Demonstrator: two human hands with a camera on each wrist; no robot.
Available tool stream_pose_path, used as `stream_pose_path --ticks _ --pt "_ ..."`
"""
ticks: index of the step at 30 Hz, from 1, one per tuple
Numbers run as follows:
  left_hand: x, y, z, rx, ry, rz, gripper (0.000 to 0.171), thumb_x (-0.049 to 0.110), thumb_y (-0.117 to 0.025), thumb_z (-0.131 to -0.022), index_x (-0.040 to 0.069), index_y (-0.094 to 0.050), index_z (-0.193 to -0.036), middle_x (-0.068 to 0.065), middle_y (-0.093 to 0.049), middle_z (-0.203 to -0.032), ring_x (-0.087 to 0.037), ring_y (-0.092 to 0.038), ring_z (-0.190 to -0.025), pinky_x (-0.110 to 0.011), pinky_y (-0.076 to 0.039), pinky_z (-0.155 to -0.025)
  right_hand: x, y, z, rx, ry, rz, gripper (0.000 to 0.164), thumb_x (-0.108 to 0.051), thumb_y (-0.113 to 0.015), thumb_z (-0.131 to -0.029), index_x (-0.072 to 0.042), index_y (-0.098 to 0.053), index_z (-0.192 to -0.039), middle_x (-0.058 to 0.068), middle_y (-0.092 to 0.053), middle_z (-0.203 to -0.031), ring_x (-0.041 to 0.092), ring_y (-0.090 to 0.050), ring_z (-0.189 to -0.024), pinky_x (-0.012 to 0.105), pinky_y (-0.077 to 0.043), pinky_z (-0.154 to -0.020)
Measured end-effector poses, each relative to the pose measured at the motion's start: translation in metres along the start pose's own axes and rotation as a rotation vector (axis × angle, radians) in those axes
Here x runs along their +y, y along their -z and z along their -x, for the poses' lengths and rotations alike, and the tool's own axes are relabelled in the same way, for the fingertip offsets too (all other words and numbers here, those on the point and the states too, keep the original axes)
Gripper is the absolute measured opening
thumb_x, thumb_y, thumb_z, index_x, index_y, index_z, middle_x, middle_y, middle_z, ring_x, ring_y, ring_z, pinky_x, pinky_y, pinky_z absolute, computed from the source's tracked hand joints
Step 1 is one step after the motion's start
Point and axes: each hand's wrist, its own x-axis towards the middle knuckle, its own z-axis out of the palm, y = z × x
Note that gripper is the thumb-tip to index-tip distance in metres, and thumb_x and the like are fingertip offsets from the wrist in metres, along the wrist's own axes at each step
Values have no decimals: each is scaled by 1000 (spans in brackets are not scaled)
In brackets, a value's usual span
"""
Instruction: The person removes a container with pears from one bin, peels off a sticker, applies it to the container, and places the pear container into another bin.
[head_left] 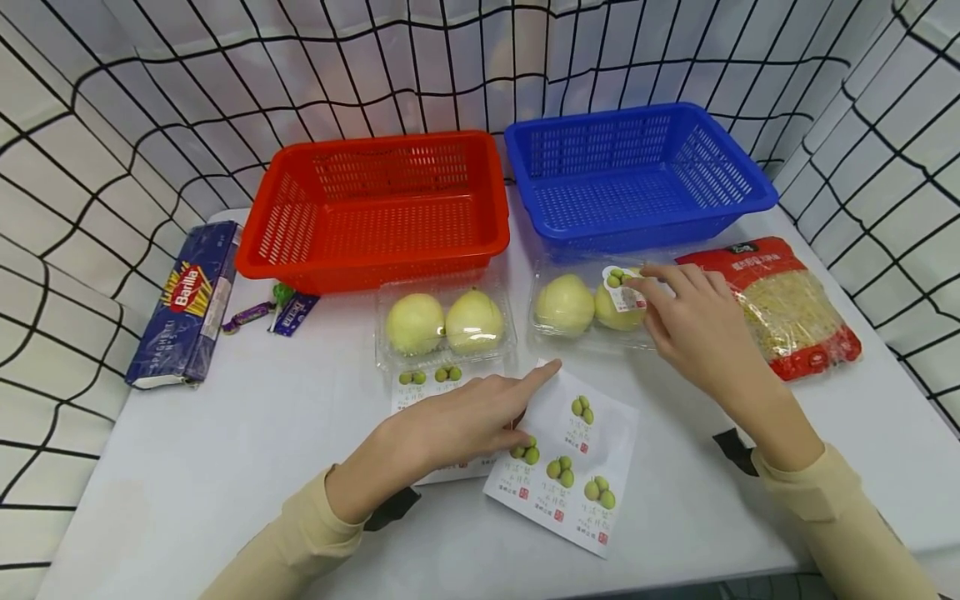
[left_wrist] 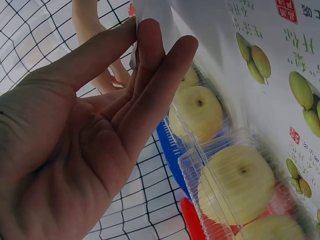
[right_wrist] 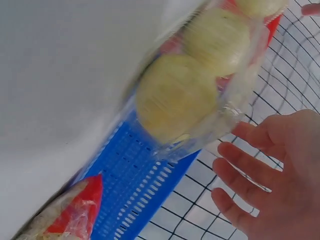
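My left hand (head_left: 453, 425) holds a white sheet of pear stickers (head_left: 558, 508). Its index finger stretches along the upper edge and the thumb lies over a printed pear. Under it is another sticker sheet (head_left: 442, 383). At the right, my right hand (head_left: 697, 321) pinches a sticker (head_left: 621, 287) by its edge over a clear box of pears (head_left: 564, 305). The right wrist view shows my right fingers (right_wrist: 235, 180) at the wrapped side of the pears (right_wrist: 175, 97). A second clear pear box (head_left: 444, 323) sits to the left.
A red basket (head_left: 375, 273) and a blue basket (head_left: 637, 233) stand at the back. A blue Barilla spaghetti box (head_left: 183, 304) and small wrapped sweets (head_left: 294, 313) lie left. A red-ended pasta bag (head_left: 787, 308) lies right. Black netting (head_left: 450, 67) surrounds the table.
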Motion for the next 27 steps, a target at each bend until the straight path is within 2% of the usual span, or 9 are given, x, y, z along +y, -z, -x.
stream_pose_path --ticks 5,9,12,15,18,21,24,27 --pt "-1 7 0 92 -53 -3 75 18 -73 -96 16 -33 -159 2 -62 -89 -8 -55 -73 -21 -50 -72 -14 8 4 20 15 -141 28 -7 -62 -96 -11 -71 -123 11 -70 -125 34 -61 -118 55 -48 -101" --pt "-2 15 2 158 -101 -2 68 16 -70 -98 17 -37 -157 4 -64 -98 -7 -57 -79 -21 -52 -75 -33 15 8 18 64 -270 28 -9 -67 -96 -14 -71 -123 5 -72 -122 28 -64 -117 50 -51 -100" --pt "-2 19 4 173 -130 3 68 16 -70 -98 16 -37 -157 3 -66 -99 -6 -61 -81 -20 -54 -76 -48 17 9 -25 116 -331 29 -15 -69 -97 -18 -70 -126 -1 -71 -125 22 -62 -121 47 -50 -104" --pt "-4 18 12 165 -113 -5 66 18 -71 -97 15 -39 -155 4 -66 -99 -6 -63 -82 -19 -54 -75 -65 15 6 -99 184 -368 32 -25 -69 -98 -23 -67 -130 -7 -68 -128 17 -60 -124 45 -48 -107" --pt "-6 16 18 131 -58 -21 64 23 -73 -96 16 -43 -152 4 -65 -92 -6 -62 -78 -19 -52 -72 -76 10 2 -169 234 -370 33 -30 -69 -98 -25 -66 -131 -8 -68 -129 16 -61 -125 47 -49 -108" --pt "-6 18 27 38 40 6 67 31 -73 -96 19 -39 -152 5 -67 -87 -8 -61 -72 -22 -52 -69 -82 6 1 -232 246 -360 34 -32 -70 -98 -23 -67 -131 -7 -69 -128 16 -63 -122 46 -53 -104" --pt "-5 31 43 -56 150 23 65 42 -68 -98 22 -39 -153 5 -74 -93 -6 -65 -75 -25 -55 -73 -87 4 1 -292 262 -346 33 -31 -71 -97 -20 -69 -128 -5 -71 -124 17 -65 -118 44 -55 -100" --pt "-5 53 65 -61 238 -4 47 44 -63 -101 23 -55 -142 6 -76 -104 -7 -68 -88 -29 -56 -81 -94 1 2 -336 325 -329 31 -29 -71 -97 -18 -70 -126 -5 -71 -121 17 -66 -116 42 -56 -100"
